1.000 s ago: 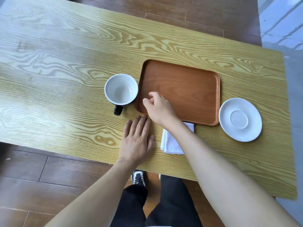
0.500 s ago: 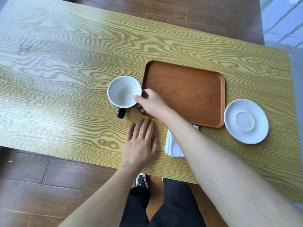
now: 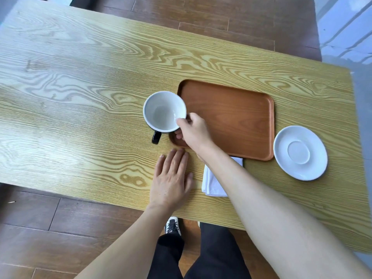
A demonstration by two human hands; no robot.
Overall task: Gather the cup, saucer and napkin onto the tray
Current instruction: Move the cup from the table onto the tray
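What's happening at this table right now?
A person is clearing up onto a wooden tray. Their right hand grips the rim of an empty white cup at the tray's left edge. The left hand rests flat on the table. The saucer and napkin aren't on the tray.

A worktop (image 3: 80, 101) of pale yellow wood with bold wavy grain carries four things. A brown rectangular tray (image 3: 231, 117) lies flat beneath the right grip (image 3: 194, 131). A white saucer (image 3: 300, 153) sits just right of the tray, well right of that grip. A folded white napkin (image 3: 213, 183) lies nearer the person, one edge tucked under the tray. The left grip (image 3: 171, 178) rests flat, palm down, on the wood beside the napkin.
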